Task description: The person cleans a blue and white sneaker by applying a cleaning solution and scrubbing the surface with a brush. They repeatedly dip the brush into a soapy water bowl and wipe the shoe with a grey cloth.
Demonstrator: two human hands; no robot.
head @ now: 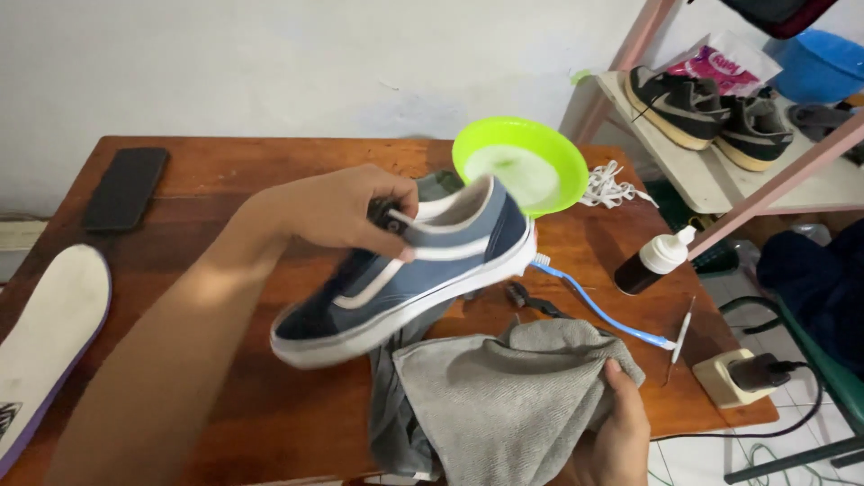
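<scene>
Leftmost, a white insole (49, 324) lies on the wooden table (270, 157), a black phone (126, 189) beyond it. Left hand (346, 211): fingers closed around the heel collar of a blue sneaker (405, 279), held in the air above the table, toe tilted down. Likely light, canvas upper soft, rubber sole stiff; the heel or sole edge seems the firmest hold. Green bowl (522, 162) behind. Right hand (616, 432): fingers bunched on a grey cloth (504, 405), limp and pliable. Blue toothbrush (603, 310), dark bottle (652, 263), shoe rack (711, 171) at right.
</scene>
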